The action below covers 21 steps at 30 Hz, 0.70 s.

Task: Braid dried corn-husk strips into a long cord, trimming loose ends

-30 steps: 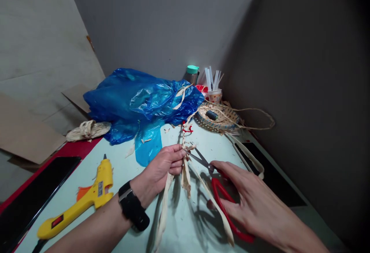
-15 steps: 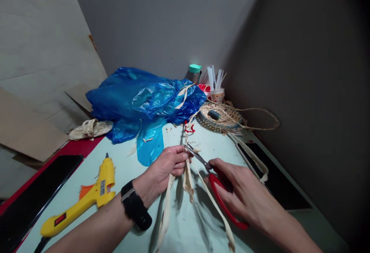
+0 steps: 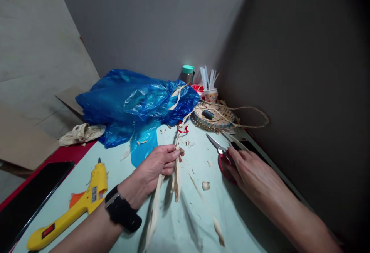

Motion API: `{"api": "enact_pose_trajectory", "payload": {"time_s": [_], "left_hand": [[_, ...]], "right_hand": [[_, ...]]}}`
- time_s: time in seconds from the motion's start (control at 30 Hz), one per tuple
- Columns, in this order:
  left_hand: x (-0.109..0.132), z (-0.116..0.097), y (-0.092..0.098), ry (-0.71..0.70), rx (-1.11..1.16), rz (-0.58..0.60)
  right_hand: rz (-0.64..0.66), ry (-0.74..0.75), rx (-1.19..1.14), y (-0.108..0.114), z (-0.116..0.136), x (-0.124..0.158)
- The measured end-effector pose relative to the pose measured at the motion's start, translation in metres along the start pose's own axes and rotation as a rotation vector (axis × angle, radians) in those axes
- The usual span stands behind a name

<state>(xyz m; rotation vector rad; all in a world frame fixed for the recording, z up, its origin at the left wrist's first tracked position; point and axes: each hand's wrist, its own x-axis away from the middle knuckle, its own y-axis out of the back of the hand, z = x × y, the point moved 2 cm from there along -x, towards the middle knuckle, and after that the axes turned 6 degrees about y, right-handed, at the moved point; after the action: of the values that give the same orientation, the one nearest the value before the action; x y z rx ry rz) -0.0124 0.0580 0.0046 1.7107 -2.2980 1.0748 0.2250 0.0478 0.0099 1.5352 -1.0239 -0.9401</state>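
Observation:
My left hand (image 3: 162,164), with a black watch (image 3: 123,208) on its wrist, pinches a braided cord of pale dried plant fibre (image 3: 177,141). Loose fibre strips (image 3: 177,185) hang below the fingers towards me. To the right, my right hand (image 3: 245,168) is around the red handles of a pair of scissors (image 3: 221,150). The blades are together and point away to the left, clear of the cord. Between the hands is a separate thin strip (image 3: 212,216), blurred at its middle. Red thread (image 3: 183,129) is on the cord further up.
A yellow glue gun (image 3: 94,191) lies left, near a dark glossy panel (image 3: 37,191). Behind are a blue plastic bag (image 3: 115,98), a bottle (image 3: 187,75), a paper cup of white sticks (image 3: 210,95) and a woven basket (image 3: 199,122) with a dark thread spool (image 3: 207,114). Fibre scraps (image 3: 206,185) dot the table.
My right hand has drawn the scissors away from the cord to the right, and the blades have closed. One thin strip has come off the cord. My left hand keeps its pinch.

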Motion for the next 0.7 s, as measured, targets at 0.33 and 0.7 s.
{"api": "enact_pose_trajectory", "payload": {"time_s": [0.33,0.7], "left_hand": [[0.005,-0.011,0.003,0.014,0.077,0.046],[0.002,-0.006,0.002,-0.011,0.035,0.009]], "right_hand": [[-0.083,0.580,-0.332,0.005,0.056,-0.066],[0.154,0.405,-0.711,0.053,-0.011,0.056]]}}
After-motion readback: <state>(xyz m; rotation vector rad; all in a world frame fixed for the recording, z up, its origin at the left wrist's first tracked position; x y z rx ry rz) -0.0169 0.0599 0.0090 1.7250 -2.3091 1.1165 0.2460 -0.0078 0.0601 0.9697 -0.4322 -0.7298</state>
